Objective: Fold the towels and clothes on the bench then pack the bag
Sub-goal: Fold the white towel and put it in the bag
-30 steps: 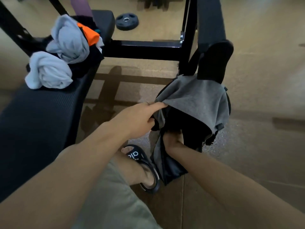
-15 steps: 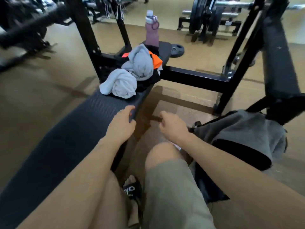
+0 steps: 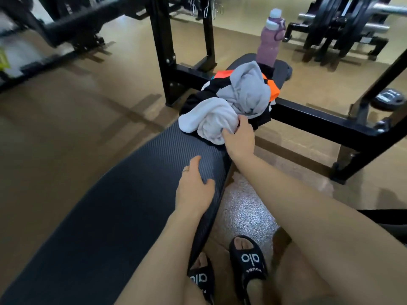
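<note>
At frame centre the right hand (image 3: 239, 137), which hung bare over the floor half a second ago, now pinches the crumpled white towel (image 3: 209, 122) beside the heaped clothes (image 3: 244, 91) on the bench (image 3: 110, 205), the left hand (image 3: 193, 186) lies flat lower down, and the bag has left view.

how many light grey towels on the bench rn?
2. One crumpled towel at the near end of the pile, right hand on it; a second towel sits on top of the dark clothes behind. More may be buried underneath.
</note>
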